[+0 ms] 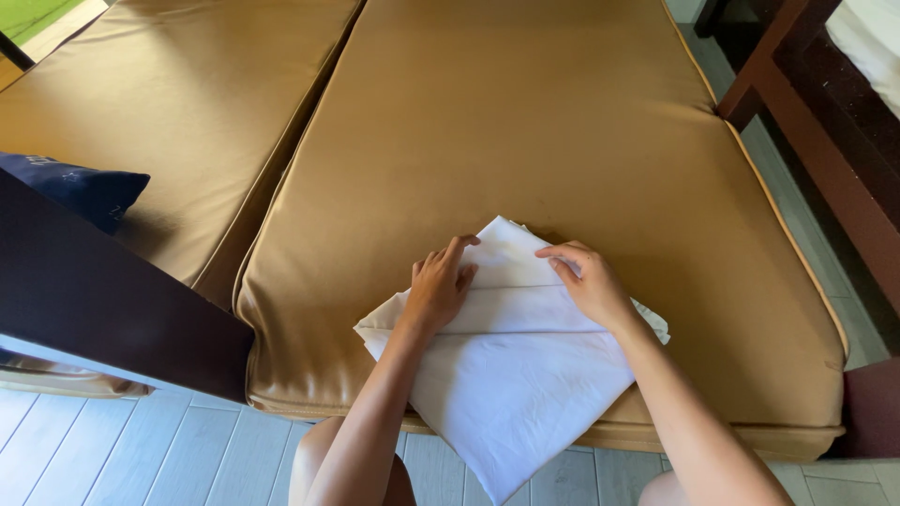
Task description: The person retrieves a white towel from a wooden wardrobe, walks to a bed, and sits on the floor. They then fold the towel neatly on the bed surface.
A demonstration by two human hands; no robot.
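Both hands lie flat, fingers spread, gripping nothing. The left hand presses palm-down on the white folded cloth, and the right hand rests just beside it on the same fold. The cloth sits under both palms, its lower corner hanging over the near edge of a tan cushion. Left of the hands lie a second tan cushion and a dark blue pillow.
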